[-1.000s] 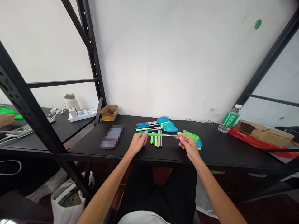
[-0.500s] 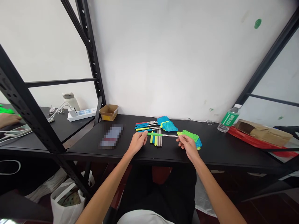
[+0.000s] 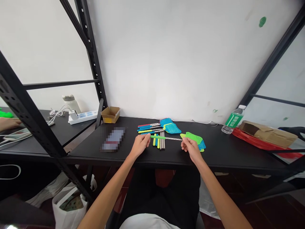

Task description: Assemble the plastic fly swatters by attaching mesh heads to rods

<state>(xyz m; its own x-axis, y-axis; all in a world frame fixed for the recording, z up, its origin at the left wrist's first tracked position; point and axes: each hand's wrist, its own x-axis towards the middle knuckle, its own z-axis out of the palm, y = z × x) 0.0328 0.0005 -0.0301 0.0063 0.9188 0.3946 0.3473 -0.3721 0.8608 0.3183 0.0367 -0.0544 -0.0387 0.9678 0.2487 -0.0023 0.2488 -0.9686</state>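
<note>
My left hand (image 3: 141,145) is closed round the outer end of a green fly swatter handle (image 3: 158,137). From that handle a thin metal rod (image 3: 173,139) runs to the right, and my right hand (image 3: 191,148) pinches its far end. Handle and rod lie in one line, held level above the table. Beneath them are loose blue and yellow-green handles (image 3: 156,141) and several metal rods (image 3: 162,143). Loose mesh swatter heads (image 3: 194,137), green and blue, lie just behind my right hand, partly hidden by it. Farther back, fly swatters with blue heads (image 3: 172,126) are piled together.
On the black table (image 3: 130,124) are a blurred phone-like object (image 3: 113,139) and a small cardboard box (image 3: 111,114) to the left. A water bottle (image 3: 233,120) and flattened cardboard (image 3: 268,133) stand right. Metal posts (image 3: 91,57) flank the table. Another person's hand (image 3: 8,123) shows far left.
Both hands keep their hold on the handle and rod, almost in place. The whole view has shifted very slightly.
</note>
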